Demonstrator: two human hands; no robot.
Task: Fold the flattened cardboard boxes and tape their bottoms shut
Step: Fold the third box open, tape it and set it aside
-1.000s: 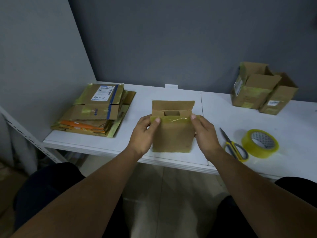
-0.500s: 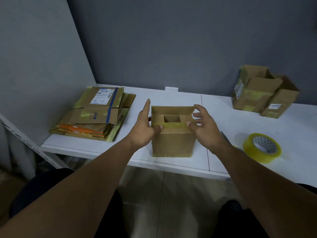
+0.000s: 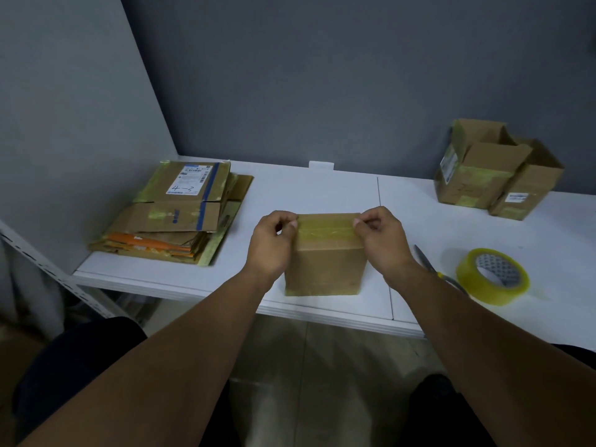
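Two hands are working on one box: the left hand (image 3: 274,241) and right hand (image 3: 382,237) are curling their fingers and pinching the top corners of the small box (image 3: 325,269). It is standing near the counter (image 3: 322,188) edge with its flaps folded shut. The tape roll (image 3: 492,276) and scissors (image 3: 427,261) are lying to the right. Two folded boxes (image 3: 493,171) are sitting beyond them. A stack of flattened boxes (image 3: 174,217) is waiting on the left, so most of the work probably remains.

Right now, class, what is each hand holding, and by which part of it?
The cardboard box, at its top corners: the left hand pinches the top left corner, the right hand the top right, at the ends of the tape strip.
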